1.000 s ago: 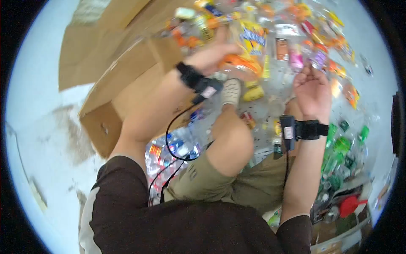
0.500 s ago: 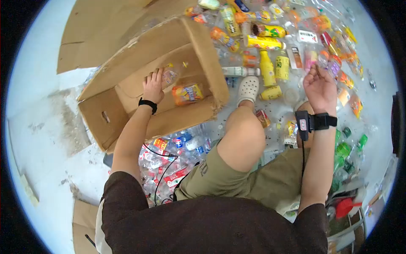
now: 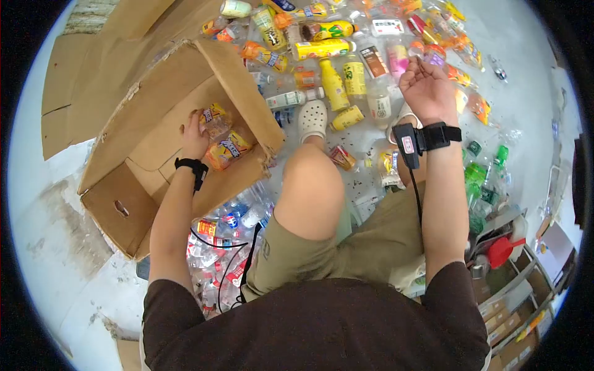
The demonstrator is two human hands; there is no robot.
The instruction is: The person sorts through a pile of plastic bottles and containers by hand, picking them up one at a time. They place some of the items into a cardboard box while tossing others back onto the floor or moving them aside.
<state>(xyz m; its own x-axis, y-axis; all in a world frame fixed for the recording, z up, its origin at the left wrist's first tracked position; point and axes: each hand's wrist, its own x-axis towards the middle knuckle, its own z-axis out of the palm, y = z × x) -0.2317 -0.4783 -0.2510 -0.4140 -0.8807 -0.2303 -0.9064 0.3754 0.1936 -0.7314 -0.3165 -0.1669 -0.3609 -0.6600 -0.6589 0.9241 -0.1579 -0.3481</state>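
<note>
My left hand (image 3: 195, 137) is inside a cardboard box (image 3: 117, 201), its fingers closed at the left end of a clear plastic bottle (image 3: 216, 119) with an orange and yellow label. A second bottle (image 3: 228, 150) with a similar label lies beside it on the box floor. Palm up, my right hand (image 3: 429, 93) is over the spread of bottles, fingers loosely curled and a little apart. Nothing shows in it. Near its fingertips lies a bottle with pink (image 3: 398, 59), and to its left a clear bottle (image 3: 378, 105).
Yellow bottles (image 3: 334, 85) and many others cover the floor ahead. Crushed clear bottles (image 3: 213, 244) lie between the box and my leg. Green bottles (image 3: 475, 179) are at the right, above a shelf-like rack (image 3: 516, 287). My white clog (image 3: 312, 119) stands among the bottles.
The view has shifted, so the scene sits further left. In the box, the bottle at my left hand has turned, its label now showing, and lies close beside the other. My right hand stays palm up.
</note>
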